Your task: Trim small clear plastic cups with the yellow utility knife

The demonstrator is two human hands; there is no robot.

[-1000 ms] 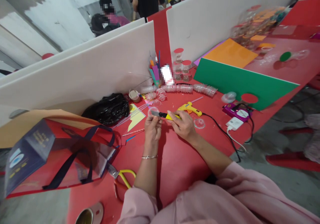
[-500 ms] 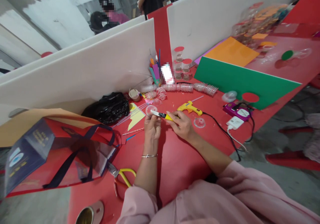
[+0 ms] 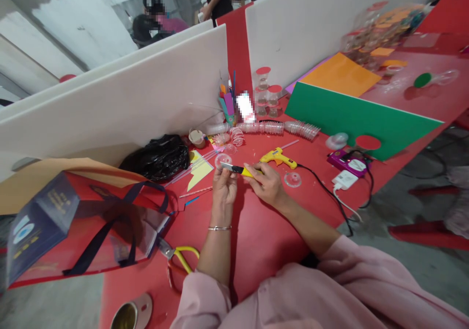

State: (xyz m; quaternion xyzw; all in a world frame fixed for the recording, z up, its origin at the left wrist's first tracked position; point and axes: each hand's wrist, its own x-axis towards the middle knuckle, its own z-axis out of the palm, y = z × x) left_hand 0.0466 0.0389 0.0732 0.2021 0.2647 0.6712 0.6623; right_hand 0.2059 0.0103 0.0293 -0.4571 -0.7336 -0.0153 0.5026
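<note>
My right hand (image 3: 266,182) is closed on the yellow handle of a cutter knife (image 3: 240,169), whose blade points left. The fingers of my left hand (image 3: 224,186) are pinched together under the blade; what they hold, if anything, is too small to tell. Just beyond the blade lies a clear plastic disc (image 3: 223,160) on the red table. A yellow glue gun (image 3: 279,158) rests past my right hand, and another clear disc (image 3: 292,179) is to its right. Thin clear sticks and a cut yellow sheet (image 3: 200,170) lie left of my left hand.
At the left are a large bag (image 3: 91,221), a black plastic bag (image 3: 157,158), scissors (image 3: 179,258) and a metal cup (image 3: 134,313). Rows of clear plastic cups (image 3: 271,127) line the back. A green board (image 3: 359,119) and purple power strip (image 3: 348,163) stand right. People are beyond the partition.
The knife blade has tilted slightly, looking darker and narrower now. Both hands have stayed in nearly the same place. Beyond the partition, a standing person's arm has moved.
</note>
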